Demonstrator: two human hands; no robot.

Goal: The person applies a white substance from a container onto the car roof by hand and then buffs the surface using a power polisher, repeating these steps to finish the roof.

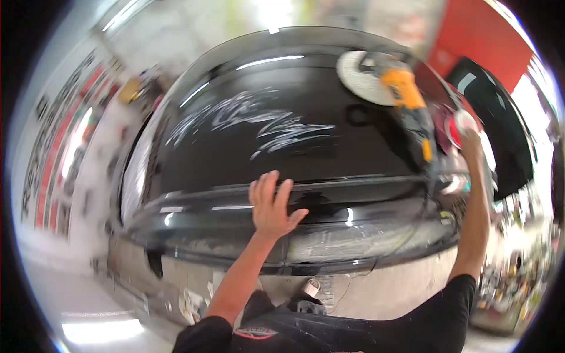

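My left hand (272, 207) is spread over the near edge of a black car panel (206, 162), fingers apart and holding nothing. White smears of compound (253, 117) streak the glossy panel beyond it. At the right, my right hand (472, 146) is blurred, its fingers closed on a round white and red container (461, 127). An orange and black polisher (405, 97) lies on the panel's right part, left of that hand. Its white round pad (365, 79) faces the far side.
A thin cord (406, 238) trails from the polisher over the panel's near edge. A dark red cloth (442, 126) lies beside the container. Another black car part (497, 117) stands at the right. Cluttered small items (518, 265) fill the lower right, and a lettered wall (53, 153) is at the left.
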